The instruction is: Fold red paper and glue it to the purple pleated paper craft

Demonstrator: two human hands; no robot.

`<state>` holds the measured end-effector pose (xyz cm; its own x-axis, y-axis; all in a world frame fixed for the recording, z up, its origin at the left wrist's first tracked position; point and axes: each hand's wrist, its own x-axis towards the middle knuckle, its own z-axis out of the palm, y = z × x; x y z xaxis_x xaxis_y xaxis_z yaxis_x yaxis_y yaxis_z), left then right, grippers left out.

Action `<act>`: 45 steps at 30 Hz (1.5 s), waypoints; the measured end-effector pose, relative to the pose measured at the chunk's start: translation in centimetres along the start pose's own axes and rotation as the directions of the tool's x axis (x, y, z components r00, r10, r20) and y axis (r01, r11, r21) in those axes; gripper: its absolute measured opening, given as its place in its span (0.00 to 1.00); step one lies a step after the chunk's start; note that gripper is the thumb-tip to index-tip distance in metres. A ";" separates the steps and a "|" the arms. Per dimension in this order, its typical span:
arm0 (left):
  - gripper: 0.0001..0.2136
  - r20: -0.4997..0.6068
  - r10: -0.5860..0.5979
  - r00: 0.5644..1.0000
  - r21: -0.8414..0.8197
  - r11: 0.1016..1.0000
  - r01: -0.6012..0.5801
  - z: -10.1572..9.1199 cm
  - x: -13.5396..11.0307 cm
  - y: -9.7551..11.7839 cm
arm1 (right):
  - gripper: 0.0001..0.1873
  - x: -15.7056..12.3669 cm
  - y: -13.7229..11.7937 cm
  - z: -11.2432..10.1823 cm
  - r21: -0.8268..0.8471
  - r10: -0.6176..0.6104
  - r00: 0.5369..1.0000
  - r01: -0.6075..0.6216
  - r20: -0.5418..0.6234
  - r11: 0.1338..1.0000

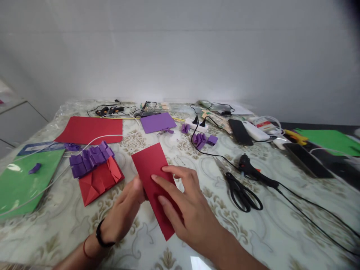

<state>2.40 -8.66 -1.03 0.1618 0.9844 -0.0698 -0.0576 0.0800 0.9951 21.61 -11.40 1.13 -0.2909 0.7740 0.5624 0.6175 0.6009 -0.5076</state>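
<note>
A folded piece of red paper (149,161) is tilted above the table in front of me. My left hand (126,206) is closed on its left edge, with the fingers partly hidden behind it. Across the paper's face lie the spread fingertips of my right hand (191,206). To the left sits a red folded paper piece (98,183) with creases, and a row of pleated purple paper (91,159) rests along its upper edge. Black-handled scissors (243,193) lie to the right, beside a black glue gun (249,167).
Flat red paper (95,129), purple paper (158,122) and a green packet (33,180) lie around. Behind are a white power strip (201,127) and small purple pieces (199,140). Phones (240,132) and green sheets (329,140) are at right; cables cross the table.
</note>
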 end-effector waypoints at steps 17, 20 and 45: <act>0.08 0.282 0.205 0.937 0.371 0.878 -0.303 -1.5 1.5 5.6 | 0.06 2.9 -0.1 -1.5 0.504 0.322 0.933 -0.358 0.159 0.786; 0.10 0.319 0.242 0.916 0.373 0.857 -0.356 -1.3 1.3 5.8 | 0.05 2.9 -0.4 -1.6 0.522 0.323 0.929 -0.369 0.180 0.769; 0.02 -0.016 0.379 0.925 0.204 0.907 -0.369 -5.7 0.4 2.7 | 0.03 -0.1 1.0 -2.9 0.370 0.321 0.938 -0.347 0.132 0.862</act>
<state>-3.25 -7.13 1.25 0.1125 0.9434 0.3119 0.0890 -0.3222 0.9425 24.37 -11.49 2.50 -0.1708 0.9451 0.2785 0.3630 0.3232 -0.8740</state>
